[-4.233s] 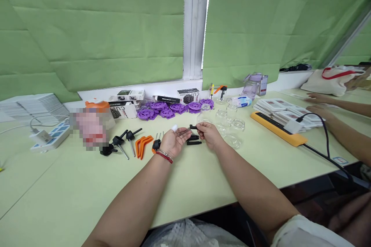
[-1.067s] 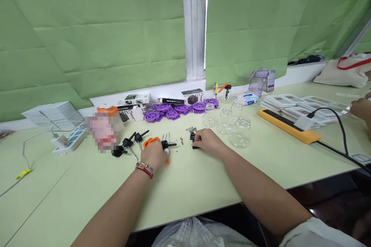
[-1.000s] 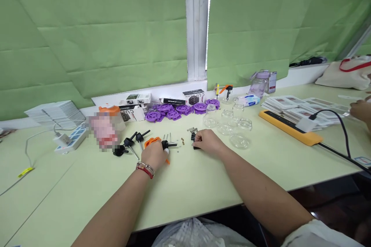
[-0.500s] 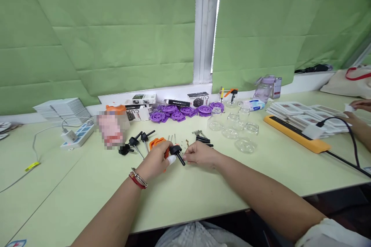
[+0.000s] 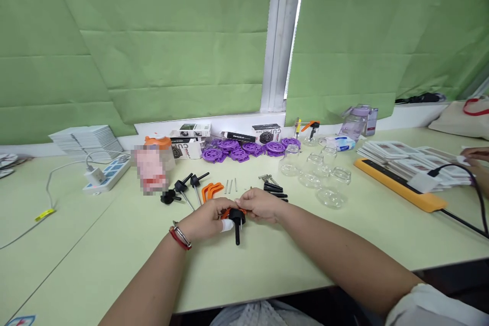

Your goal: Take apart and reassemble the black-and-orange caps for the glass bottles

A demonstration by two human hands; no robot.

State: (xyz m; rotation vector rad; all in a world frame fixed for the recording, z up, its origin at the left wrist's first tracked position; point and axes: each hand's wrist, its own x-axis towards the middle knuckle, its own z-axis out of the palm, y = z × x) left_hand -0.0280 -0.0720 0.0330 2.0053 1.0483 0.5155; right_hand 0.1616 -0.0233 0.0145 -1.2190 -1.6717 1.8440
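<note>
My left hand (image 5: 208,218) and my right hand (image 5: 259,205) meet just above the pale green table (image 5: 267,260). Between them they grip a black pump piece with a stem pointing down (image 5: 237,221) and an orange lever part (image 5: 228,211). A white bandage wraps one left fingertip. Beyond the hands lie more orange levers (image 5: 211,191), black pump pieces (image 5: 182,187), thin metal pins (image 5: 230,185), springs (image 5: 265,177) and short black tubes (image 5: 275,190).
Purple discs (image 5: 246,146) and small boxes (image 5: 190,138) line the window sill side. Clear glass jars (image 5: 323,179) stand to the right, then an orange power strip (image 5: 395,184) with a black cable. A white power strip (image 5: 105,174) lies left. Another person's hand (image 5: 473,155) is at far right.
My left hand picked up the black pump piece and orange lever from the table and drew them nearer. My right hand left the black tubes and joined it on the parts.
</note>
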